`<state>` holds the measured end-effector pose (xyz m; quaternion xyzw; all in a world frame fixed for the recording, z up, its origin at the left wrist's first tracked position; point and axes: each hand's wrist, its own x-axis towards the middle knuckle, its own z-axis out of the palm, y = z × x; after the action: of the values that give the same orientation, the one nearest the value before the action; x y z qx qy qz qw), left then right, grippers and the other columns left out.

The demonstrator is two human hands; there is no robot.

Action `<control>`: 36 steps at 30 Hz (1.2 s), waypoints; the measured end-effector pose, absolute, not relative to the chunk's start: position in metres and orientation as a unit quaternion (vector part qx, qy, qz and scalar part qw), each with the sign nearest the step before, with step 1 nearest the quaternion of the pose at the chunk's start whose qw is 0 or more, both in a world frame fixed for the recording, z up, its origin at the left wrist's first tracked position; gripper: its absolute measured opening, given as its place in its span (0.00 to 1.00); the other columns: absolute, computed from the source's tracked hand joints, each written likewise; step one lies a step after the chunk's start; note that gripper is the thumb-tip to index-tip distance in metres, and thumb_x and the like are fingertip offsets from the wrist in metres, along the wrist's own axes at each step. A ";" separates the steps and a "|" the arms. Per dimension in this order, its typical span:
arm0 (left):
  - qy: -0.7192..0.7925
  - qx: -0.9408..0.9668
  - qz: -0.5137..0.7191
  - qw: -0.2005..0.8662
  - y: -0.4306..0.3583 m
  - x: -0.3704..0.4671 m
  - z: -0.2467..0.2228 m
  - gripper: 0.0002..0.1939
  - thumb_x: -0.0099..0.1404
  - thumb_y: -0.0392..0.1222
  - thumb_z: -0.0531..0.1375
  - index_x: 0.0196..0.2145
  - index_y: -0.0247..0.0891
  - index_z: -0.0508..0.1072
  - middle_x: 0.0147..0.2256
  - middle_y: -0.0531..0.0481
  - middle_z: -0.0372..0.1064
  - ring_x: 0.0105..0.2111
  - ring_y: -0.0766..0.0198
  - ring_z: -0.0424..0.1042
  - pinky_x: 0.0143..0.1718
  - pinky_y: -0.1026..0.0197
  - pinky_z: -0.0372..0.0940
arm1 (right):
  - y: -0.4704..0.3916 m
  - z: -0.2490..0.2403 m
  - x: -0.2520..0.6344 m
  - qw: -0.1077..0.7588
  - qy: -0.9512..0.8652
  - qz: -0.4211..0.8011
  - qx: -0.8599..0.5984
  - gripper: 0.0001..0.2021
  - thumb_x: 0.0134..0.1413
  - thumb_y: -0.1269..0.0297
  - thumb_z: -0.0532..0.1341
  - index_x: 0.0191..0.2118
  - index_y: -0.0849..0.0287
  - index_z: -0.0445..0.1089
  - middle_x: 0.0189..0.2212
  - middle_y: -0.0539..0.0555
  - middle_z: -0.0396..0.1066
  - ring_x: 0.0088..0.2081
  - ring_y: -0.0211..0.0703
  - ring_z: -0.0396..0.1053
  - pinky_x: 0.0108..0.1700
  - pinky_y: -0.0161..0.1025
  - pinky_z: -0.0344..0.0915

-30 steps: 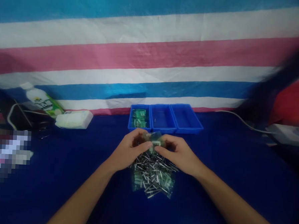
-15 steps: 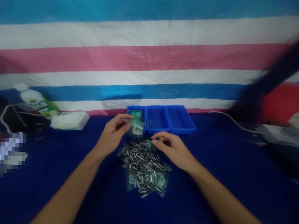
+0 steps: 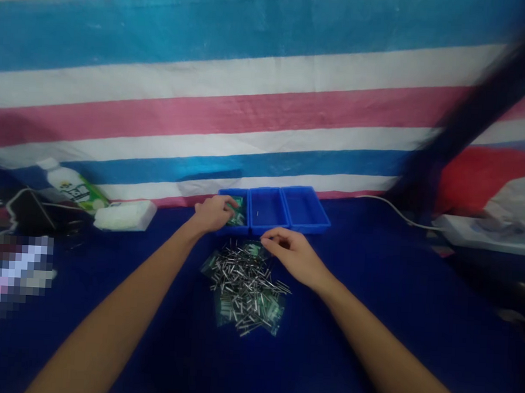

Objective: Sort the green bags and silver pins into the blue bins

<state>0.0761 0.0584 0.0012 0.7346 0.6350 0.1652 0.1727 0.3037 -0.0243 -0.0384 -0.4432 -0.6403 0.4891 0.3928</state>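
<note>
My left hand (image 3: 214,213) reaches over the left blue bin (image 3: 219,228), fingers apart and bent down at the small clear packets with green and white contents (image 3: 237,211) in it. My right hand (image 3: 295,255) hovers at the upper right edge of a pile of thin silver metal pins (image 3: 246,280), thumb and fingertips pinched together. Whatever sits in that pinch is too small to make out. A clear green-and-white packet (image 3: 254,250) lies just left of those fingertips. Another packet (image 3: 225,310) shows under the pile's lower left, and one (image 3: 273,314) at its lower right.
The middle blue bin (image 3: 268,208) contains one small pin. Beside it stands the right blue bin (image 3: 305,207). Tissues (image 3: 125,214) and a leaning white-green bottle (image 3: 72,183) are at the left. A white cable (image 3: 398,209) crosses the dark blue cloth toward a power strip (image 3: 484,234).
My left hand has moved forward over the left bin, and the packet that hung at its fingers is now down among those in the bin. My right hand stays near the pile.
</note>
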 end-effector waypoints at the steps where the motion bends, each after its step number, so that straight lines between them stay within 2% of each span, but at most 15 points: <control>1: 0.640 0.739 0.147 0.149 0.057 0.078 0.001 0.14 0.59 0.36 0.60 0.43 0.41 0.78 0.34 0.46 0.77 0.40 0.50 0.74 0.48 0.44 0.60 | -0.024 -0.039 0.303 0.391 -0.642 0.490 -0.442 0.10 0.59 0.56 0.62 0.38 0.57 0.74 0.25 0.48 0.65 0.27 0.39 0.61 0.31 0.38 0.57; 4: 0.642 0.755 0.113 0.073 0.052 0.083 0.004 0.16 0.59 0.38 0.61 0.46 0.41 0.76 0.43 0.41 0.75 0.49 0.41 0.69 0.52 0.36 0.55 | -0.025 -0.039 0.302 0.388 -0.652 0.476 -0.444 0.09 0.59 0.58 0.62 0.37 0.57 0.74 0.24 0.48 0.66 0.27 0.38 0.62 0.30 0.38 0.57; 7: 0.626 0.774 0.094 0.019 0.048 0.085 0.010 0.14 0.60 0.39 0.62 0.46 0.41 0.77 0.53 0.39 0.69 0.55 0.39 0.62 0.53 0.38 0.55 | -0.024 -0.041 0.303 0.375 -0.685 0.406 -0.475 0.08 0.60 0.60 0.60 0.36 0.57 0.75 0.23 0.48 0.67 0.25 0.38 0.64 0.29 0.38 0.57; 9: 0.591 0.804 0.060 -0.007 0.047 0.084 0.014 0.12 0.64 0.39 0.59 0.44 0.42 0.78 0.52 0.41 0.70 0.53 0.42 0.63 0.53 0.41 0.57 | -0.024 -0.045 0.303 0.350 -0.724 0.327 -0.496 0.08 0.60 0.62 0.60 0.38 0.56 0.75 0.25 0.49 0.71 0.26 0.39 0.67 0.30 0.38 0.58; 12: 0.553 0.833 0.008 -0.023 0.048 0.081 0.014 0.14 0.66 0.36 0.55 0.40 0.43 0.80 0.45 0.43 0.74 0.50 0.45 0.65 0.54 0.40 0.55 | -0.025 -0.051 0.302 0.299 -0.775 0.225 -0.509 0.10 0.62 0.63 0.58 0.43 0.54 0.76 0.34 0.51 0.77 0.32 0.43 0.72 0.33 0.40 0.59; 14: 0.559 0.829 -0.001 -0.017 0.050 0.078 0.012 0.14 0.64 0.35 0.55 0.38 0.42 0.81 0.40 0.42 0.74 0.49 0.44 0.65 0.55 0.38 0.53 | -0.025 -0.055 0.299 0.269 -0.786 0.189 -0.523 0.12 0.64 0.60 0.57 0.47 0.54 0.76 0.39 0.54 0.79 0.35 0.47 0.74 0.33 0.41 0.59; 16: 0.564 0.826 -0.002 -0.008 0.052 0.076 0.009 0.14 0.63 0.34 0.56 0.36 0.43 0.82 0.40 0.41 0.74 0.49 0.42 0.64 0.55 0.37 0.52 | -0.025 -0.058 0.297 0.238 -0.783 0.173 -0.547 0.15 0.64 0.56 0.57 0.48 0.54 0.76 0.39 0.56 0.79 0.37 0.51 0.74 0.32 0.42 0.58; 19: 0.561 0.828 0.001 0.016 0.056 0.073 0.005 0.13 0.60 0.34 0.58 0.33 0.45 0.83 0.42 0.42 0.74 0.50 0.39 0.63 0.55 0.35 0.50 | -0.024 -0.060 0.294 0.206 -0.771 0.175 -0.576 0.16 0.63 0.53 0.58 0.49 0.53 0.77 0.34 0.56 0.79 0.35 0.53 0.75 0.29 0.41 0.54; 23: 0.563 0.824 0.014 0.053 0.060 0.070 0.000 0.11 0.58 0.34 0.60 0.29 0.45 0.82 0.33 0.41 0.73 0.49 0.36 0.62 0.56 0.31 0.45 | -0.021 -0.062 0.292 0.209 -0.746 0.202 -0.599 0.16 0.60 0.52 0.60 0.48 0.51 0.77 0.31 0.54 0.79 0.34 0.52 0.74 0.29 0.40 0.52; 28: 0.568 0.817 0.041 0.092 0.062 0.069 0.002 0.10 0.55 0.32 0.62 0.27 0.45 0.82 0.31 0.41 0.72 0.50 0.33 0.63 0.55 0.28 0.41 | -0.019 -0.063 0.291 0.224 -0.714 0.248 -0.615 0.10 0.58 0.55 0.62 0.41 0.51 0.77 0.29 0.51 0.77 0.31 0.48 0.72 0.29 0.40 0.52; 33: 0.560 0.818 0.005 0.132 0.061 0.069 0.016 0.14 0.56 0.33 0.62 0.34 0.50 0.83 0.33 0.46 0.77 0.46 0.40 0.69 0.57 0.32 0.44 | -0.018 -0.060 0.295 0.286 -0.692 0.293 -0.595 0.06 0.57 0.59 0.62 0.35 0.53 0.75 0.26 0.48 0.74 0.28 0.43 0.69 0.30 0.39 0.55; 36: 0.541 0.829 -0.032 0.136 0.061 0.070 0.019 0.16 0.54 0.32 0.62 0.35 0.51 0.83 0.37 0.47 0.79 0.45 0.43 0.69 0.57 0.34 0.47 | -0.018 -0.058 0.297 0.335 -0.684 0.311 -0.568 0.07 0.57 0.60 0.61 0.33 0.55 0.74 0.28 0.50 0.74 0.28 0.42 0.69 0.32 0.39 0.59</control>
<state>0.0704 0.0612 0.0191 0.8293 0.5410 -0.0318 0.1361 0.2971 -0.0178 -0.0584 -0.5678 -0.6843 0.3110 0.3354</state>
